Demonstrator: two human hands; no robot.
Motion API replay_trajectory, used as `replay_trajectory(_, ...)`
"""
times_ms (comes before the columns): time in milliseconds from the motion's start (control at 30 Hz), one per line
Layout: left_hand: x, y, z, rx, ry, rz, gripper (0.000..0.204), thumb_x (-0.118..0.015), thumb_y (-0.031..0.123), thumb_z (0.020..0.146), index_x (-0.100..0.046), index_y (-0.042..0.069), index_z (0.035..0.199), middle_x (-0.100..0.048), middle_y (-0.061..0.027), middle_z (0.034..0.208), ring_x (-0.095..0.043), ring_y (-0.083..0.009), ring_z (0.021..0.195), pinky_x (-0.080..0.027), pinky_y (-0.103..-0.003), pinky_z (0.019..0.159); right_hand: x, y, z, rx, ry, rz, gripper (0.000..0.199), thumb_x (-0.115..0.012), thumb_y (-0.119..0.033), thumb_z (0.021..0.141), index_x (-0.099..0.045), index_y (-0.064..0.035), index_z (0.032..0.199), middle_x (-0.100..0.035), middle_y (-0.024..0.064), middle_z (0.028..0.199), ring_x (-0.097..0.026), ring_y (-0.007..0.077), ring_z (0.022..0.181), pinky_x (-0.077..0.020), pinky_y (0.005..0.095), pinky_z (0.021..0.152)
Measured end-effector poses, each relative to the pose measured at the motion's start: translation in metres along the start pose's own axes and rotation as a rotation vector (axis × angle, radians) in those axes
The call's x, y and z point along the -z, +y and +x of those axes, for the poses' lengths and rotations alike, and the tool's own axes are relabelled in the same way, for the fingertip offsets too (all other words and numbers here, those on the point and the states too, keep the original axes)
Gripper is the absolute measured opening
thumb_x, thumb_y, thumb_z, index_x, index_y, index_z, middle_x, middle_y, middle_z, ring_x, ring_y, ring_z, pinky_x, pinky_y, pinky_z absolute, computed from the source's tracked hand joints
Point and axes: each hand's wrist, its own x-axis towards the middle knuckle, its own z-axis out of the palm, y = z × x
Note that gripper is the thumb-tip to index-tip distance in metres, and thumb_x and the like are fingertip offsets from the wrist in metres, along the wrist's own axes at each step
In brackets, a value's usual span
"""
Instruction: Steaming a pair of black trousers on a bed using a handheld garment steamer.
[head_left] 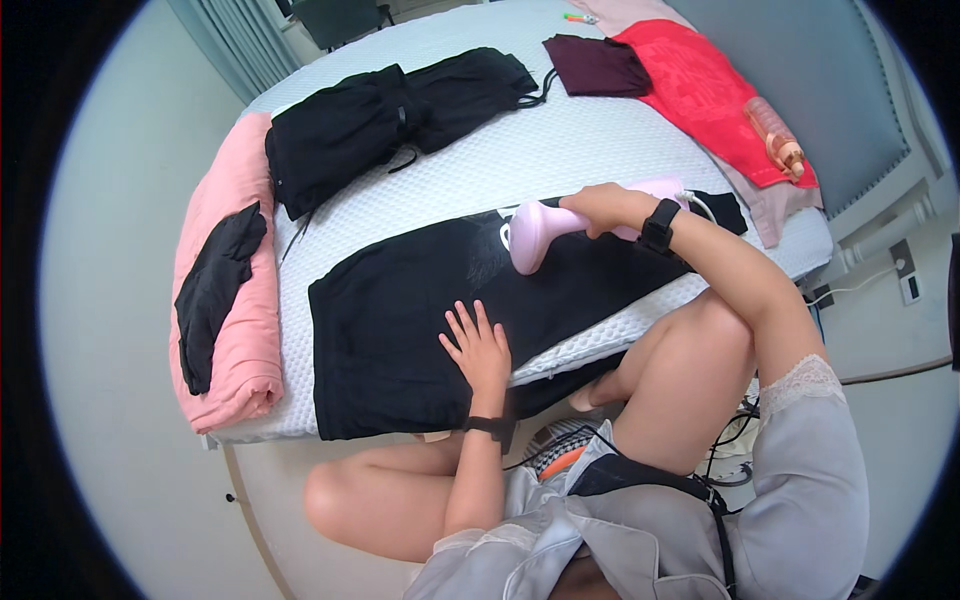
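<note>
Black trousers (400, 310) lie spread along the near side of the bed, one end hanging slightly over its edge. My left hand (478, 350) rests flat on them, fingers spread. In my right hand (610, 208) is a lilac handheld garment steamer (535, 235), gripped by its handle, with its wide head over the cloth. A pale, faintly misted patch (488, 258) shows on the fabric beside the head. A white cord (700, 204) runs from the handle's rear end. Whether the head touches the cloth I cannot tell.
Folded black clothes (350, 135) lie across the bed's far left. At the left edge, a rolled pink quilt (245, 330) carries a dark garment (220, 295). Far right are a maroon folded cloth (598, 66), a red cloth (690, 90) and a clear bottle (772, 135). Cables lie by my right leg.
</note>
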Motion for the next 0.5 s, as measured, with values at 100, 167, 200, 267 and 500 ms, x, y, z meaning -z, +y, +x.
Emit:
replay_trajectory(100, 0.002, -0.002, -0.001, -0.002, -0.003, -0.008, 0.053, -0.046, 0.03, 0.091, -0.035, 0.012, 0.141, -0.023, -0.0153, 0.15, -0.017, -0.0339, 0.139, -0.013, -0.057, 0.108, 0.0, 0.004, -0.007, -0.06, -0.042, 0.014, 0.047, -0.075, -0.013, 0.064, -0.057, -0.0087, 0.107, -0.065, 0.0146, 0.096, -0.061, 0.0326, 0.095, -0.0483, 0.041, 0.08)
replay_trajectory(167, 0.002, 0.0, 0.0, -0.004, -0.013, -0.02, 0.052, -0.044, 0.03, 0.093, -0.035, 0.012, 0.141, -0.023, -0.0159, 0.15, -0.017, -0.0344, 0.139, -0.013, -0.057, 0.108, -0.002, 0.02, -0.016, -0.084, -0.067, 0.022, 0.049, -0.075, -0.012, 0.063, -0.057, -0.0089, 0.108, -0.065, 0.0144, 0.098, -0.061, 0.0324, 0.096, -0.0481, 0.0412, 0.081)
replay_trajectory(200, 0.002, 0.001, 0.0, 0.0, -0.005, -0.011, 0.053, -0.046, 0.03, 0.091, -0.036, 0.012, 0.141, -0.023, -0.0155, 0.15, -0.017, -0.034, 0.139, -0.013, -0.057, 0.108, -0.005, 0.032, -0.022, -0.108, -0.089, 0.034, 0.051, -0.075, -0.012, 0.062, -0.056, -0.0091, 0.109, -0.065, 0.0142, 0.1, -0.061, 0.0323, 0.098, -0.0479, 0.0414, 0.082)
replay_trajectory(267, 0.001, 0.001, 0.0, 0.004, 0.003, -0.005, 0.054, -0.048, 0.03, 0.09, -0.036, 0.012, 0.14, -0.023, -0.0151, 0.15, -0.018, -0.0335, 0.139, -0.013, -0.056, 0.109, -0.006, 0.048, -0.034, -0.088, -0.065, 0.043, 0.051, -0.077, -0.009, 0.059, -0.057, -0.0072, 0.106, -0.065, 0.0145, 0.096, -0.061, 0.0339, 0.094, -0.0477, 0.0416, 0.079)
replay_trajectory(500, 0.002, 0.002, -0.001, 0.012, 0.022, 0.009, 0.055, -0.049, 0.03, 0.09, -0.037, 0.012, 0.14, -0.024, -0.0151, 0.149, -0.018, -0.0336, 0.139, -0.013, -0.056, 0.109, 0.012, 0.052, -0.049, -0.277, -0.148, -0.06, 0.051, -0.077, -0.01, 0.059, -0.058, -0.0091, 0.106, -0.066, 0.0126, 0.096, -0.062, 0.0323, 0.094, -0.0478, 0.0411, 0.079)
